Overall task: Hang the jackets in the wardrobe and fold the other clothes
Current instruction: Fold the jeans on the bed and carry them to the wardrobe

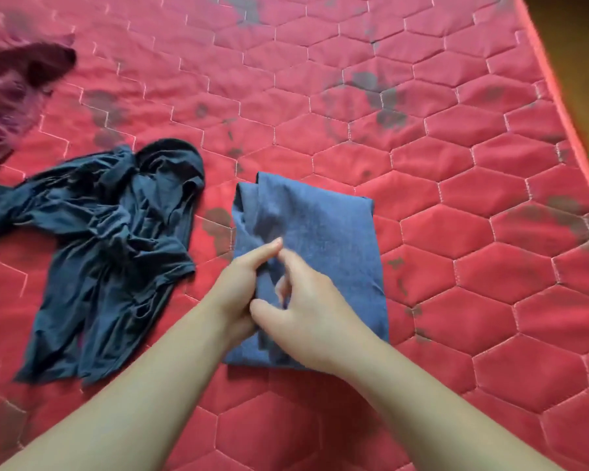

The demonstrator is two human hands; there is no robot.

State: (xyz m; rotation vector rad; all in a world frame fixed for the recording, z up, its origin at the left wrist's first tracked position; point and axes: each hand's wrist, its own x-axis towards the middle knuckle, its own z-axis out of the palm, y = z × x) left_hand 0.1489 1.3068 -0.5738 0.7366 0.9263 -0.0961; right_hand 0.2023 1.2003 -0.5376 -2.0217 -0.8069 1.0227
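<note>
Folding is the step in hand, judged from the layout. Blue denim-like garment lies as a compact rectangle on the red quilted mattress, centre of the scene, near side toward the person. Its far-left corner shows two stacked layers, so at least one fold is already made.

Left hand sits at the left edge of the folded piece, thumb extended along the cloth and fingers curled around a ridge of fabric; it grips the garment. Right hand lies over the near middle of the same piece, fingers bent and pinching into the cloth just beside the left thumb. The two hands touch or nearly touch; exact finger contact under the cloth is hidden.

Dark navy shirt lies crumpled and unfolded to the left, apart from the blue piece. Maroon garment sits at the far left, partly out of view, blurred, also unfolded. No jacket or wardrobe visible.

Judgement: the blue piece is nearly done, and the hands appear to be tucking or tidying the left edge. The next move likely calls for flattening that ridge and releasing the bundle without disturbing its layers, then reaching left for the navy shirt. Risk: a loose edge springing open on release.
</note>
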